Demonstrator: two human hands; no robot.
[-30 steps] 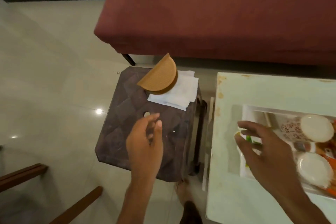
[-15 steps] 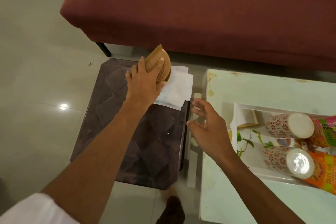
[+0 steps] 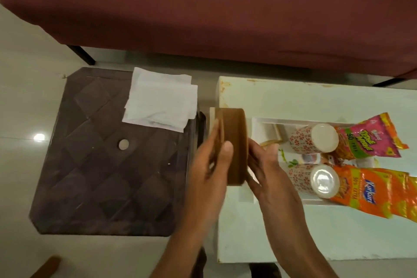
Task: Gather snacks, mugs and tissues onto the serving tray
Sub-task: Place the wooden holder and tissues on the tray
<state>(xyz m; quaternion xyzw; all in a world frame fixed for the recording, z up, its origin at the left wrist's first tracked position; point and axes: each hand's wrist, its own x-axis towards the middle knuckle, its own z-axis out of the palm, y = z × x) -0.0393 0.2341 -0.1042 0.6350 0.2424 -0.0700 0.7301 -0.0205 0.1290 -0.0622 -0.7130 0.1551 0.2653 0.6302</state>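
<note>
Two hands hold the wooden holder (image 3: 234, 142) just left of the serving tray (image 3: 293, 120); left hand (image 3: 212, 165) pinches it, thumb in front; right hand (image 3: 268, 169) touches its other face, curl too blurred to tell; best kept upright, lowered clear of the mugs (image 3: 313, 140); tissues (image 3: 160, 101) lie farther left.

A stool (image 3: 90, 176) stands left, a table (image 3: 293, 232) right, a sofa (image 3: 225, 7) behind both. Tissues (image 3: 160, 101) lie on the stool's far right corner. A tray (image 3: 266, 119) on the table holds two mugs (image 3: 311, 139) on their sides, snack packets (image 3: 365, 140) right of them. A round box (image 3: 235, 142) is held left of the tray.
</note>
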